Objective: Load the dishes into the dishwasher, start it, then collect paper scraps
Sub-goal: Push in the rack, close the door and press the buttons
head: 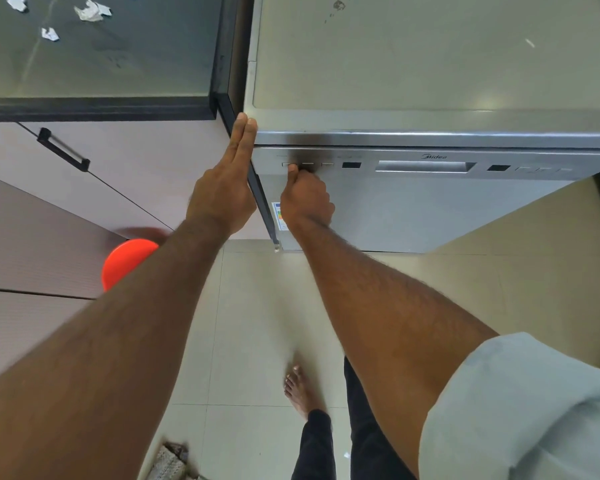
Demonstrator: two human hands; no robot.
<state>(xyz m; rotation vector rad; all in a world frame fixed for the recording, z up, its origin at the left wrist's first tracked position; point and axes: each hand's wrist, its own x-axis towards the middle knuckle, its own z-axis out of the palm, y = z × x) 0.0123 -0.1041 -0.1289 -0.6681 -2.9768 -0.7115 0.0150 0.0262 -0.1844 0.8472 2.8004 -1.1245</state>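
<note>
My right hand (pixel 305 199) is curled into a loose fist with the thumb pushed out, its tip pressing one of the small buttons (pixel 307 165) at the left end of the Midea dishwasher (pixel 430 209) control panel. The hand holds nothing. The dishwasher door is closed. My left hand (pixel 224 188) is flat, fingers straight and together, lying against the upper left corner of the dishwasher, just beside the dark countertop (pixel 97 109) edge. White paper scraps (pixel 91 10) lie scattered on that countertop, at the far left, well apart from both hands. Below the counter there is a cabinet door with a black handle (pixel 63 150), and an orange round object (pixel 127 261) shows behind my left forearm. My bare foot (pixel 297 389) stands on the tiled floor (pixel 250 323).
</note>
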